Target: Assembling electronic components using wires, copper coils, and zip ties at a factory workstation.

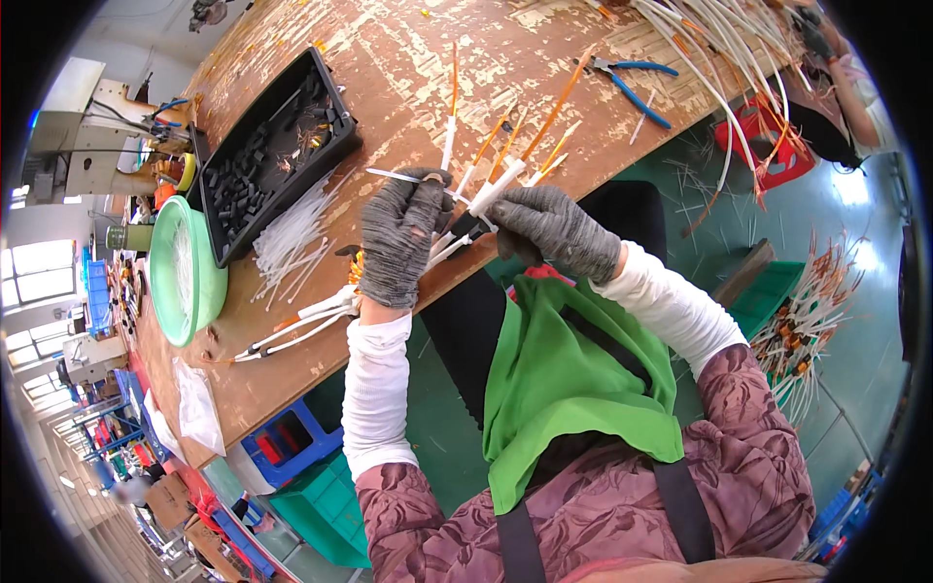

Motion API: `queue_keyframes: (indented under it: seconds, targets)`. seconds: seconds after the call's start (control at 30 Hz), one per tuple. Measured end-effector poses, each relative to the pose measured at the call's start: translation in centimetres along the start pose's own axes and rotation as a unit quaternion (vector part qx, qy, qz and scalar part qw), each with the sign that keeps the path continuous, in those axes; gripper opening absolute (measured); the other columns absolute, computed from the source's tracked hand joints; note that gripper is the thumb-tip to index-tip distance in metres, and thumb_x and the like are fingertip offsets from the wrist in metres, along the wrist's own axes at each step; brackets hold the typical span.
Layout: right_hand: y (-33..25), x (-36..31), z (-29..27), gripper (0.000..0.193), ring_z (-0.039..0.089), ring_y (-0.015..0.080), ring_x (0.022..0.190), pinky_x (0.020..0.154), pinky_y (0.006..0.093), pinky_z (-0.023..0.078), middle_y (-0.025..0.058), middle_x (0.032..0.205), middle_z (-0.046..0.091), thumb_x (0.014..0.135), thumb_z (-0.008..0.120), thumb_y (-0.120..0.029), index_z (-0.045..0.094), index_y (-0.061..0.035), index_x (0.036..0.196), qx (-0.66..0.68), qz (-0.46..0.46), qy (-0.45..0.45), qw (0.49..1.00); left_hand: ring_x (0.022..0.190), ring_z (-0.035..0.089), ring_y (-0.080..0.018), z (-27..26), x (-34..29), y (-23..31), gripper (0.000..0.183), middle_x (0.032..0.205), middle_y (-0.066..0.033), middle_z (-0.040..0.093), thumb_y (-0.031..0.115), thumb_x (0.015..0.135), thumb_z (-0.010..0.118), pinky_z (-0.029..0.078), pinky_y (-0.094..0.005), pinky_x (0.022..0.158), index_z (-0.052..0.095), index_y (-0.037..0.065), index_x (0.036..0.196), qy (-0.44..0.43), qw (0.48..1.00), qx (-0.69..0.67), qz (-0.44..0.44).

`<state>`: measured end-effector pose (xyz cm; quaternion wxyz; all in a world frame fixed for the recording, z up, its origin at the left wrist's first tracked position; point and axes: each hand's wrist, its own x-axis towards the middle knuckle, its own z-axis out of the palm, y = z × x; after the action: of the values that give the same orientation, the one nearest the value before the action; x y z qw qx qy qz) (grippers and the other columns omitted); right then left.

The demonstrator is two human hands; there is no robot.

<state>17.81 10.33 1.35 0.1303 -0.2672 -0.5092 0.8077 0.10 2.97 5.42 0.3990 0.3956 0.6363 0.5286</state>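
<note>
Both my hands wear grey knit gloves and meet over the table's near edge at a bundle of white-sleeved wires with orange ends fanning out on the far side. My left hand is closed at the bundle's left side, pinching a thin white cable tie whose end sticks out to the left. My right hand grips the bundle from the right, thumb and fingers round the white sleeves. Black sleeving shows on the bundle between the hands. Whether the tie goes fully round the wires is hidden by the fingers.
Left of the bundle are a black tray of short black tubes, loose cable ties and a green basin. Blue-handled cutters lie at the far right. More wires lie beside my left forearm. Another person's gloved hand is at upper right.
</note>
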Motion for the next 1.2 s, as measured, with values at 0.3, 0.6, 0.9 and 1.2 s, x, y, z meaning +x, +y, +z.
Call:
queue_keyframes:
  seconds: [0.3, 0.6, 0.9, 1.2]
  targets:
    - [-0.5, 0.4, 0.1, 0.028, 0.049, 0.0052, 0.049, 0.045, 0.0195, 0.039, 0.0006, 0.064, 0.059, 0.090, 0.053, -0.030, 0.064, -0.0050, 0.095, -0.005, 0.054, 0.020, 0.998, 0.083, 0.058, -0.0111, -0.9, -3.7, 1.9, 0.020, 0.086, -0.0066, 0.063, 0.011, 0.089, 0.053, 0.047, -0.0245, 0.077, 0.060, -0.001, 0.104, -0.041, 0.995, -0.087, 0.006]
    - [-0.5, -0.3, 0.2, 0.023, 0.046, 0.0036, 0.048, 0.043, 0.0173, 0.035, -0.0018, 0.063, 0.054, 0.089, 0.053, -0.026, 0.063, -0.0052, 0.093, 0.116, 0.099, -0.043, 0.987, 0.076, 0.058, -0.0150, 2.1, -4.0, -1.8, 0.020, 0.083, -0.0053, 0.062, -0.005, 0.074, 0.064, 0.046, -0.0277, 0.069, 0.066, 0.004, 0.092, 0.135, 0.963, 0.079, 0.220]
    - [-0.1, -0.6, 0.2, 0.019, 0.034, 0.0028, 0.042, 0.039, 0.0187, 0.026, -0.0047, 0.055, 0.041, 0.091, 0.050, -0.024, 0.057, -0.0056, 0.092, 0.182, 0.106, -0.068, 0.975, 0.072, 0.055, -0.0226, 3.5, -3.9, -3.5, 0.024, 0.079, -0.0064, 0.058, -0.003, 0.068, 0.066, 0.044, -0.0323, 0.066, 0.066, 0.006, 0.090, 0.171, 0.913, 0.161, 0.334]
    - [0.3, -1.4, 0.6, 0.020, 0.045, 0.0036, 0.053, 0.049, 0.0200, 0.038, -0.0024, 0.058, 0.050, 0.088, 0.058, -0.022, 0.059, -0.0027, 0.092, -0.026, -0.057, -0.029, 0.998, 0.076, 0.055, -0.0242, 3.3, -4.4, -3.2, 0.022, 0.080, -0.0052, 0.059, 0.003, 0.068, 0.068, 0.043, -0.0347, 0.071, 0.066, 0.007, 0.090, 0.124, 0.861, 0.291, 0.397]
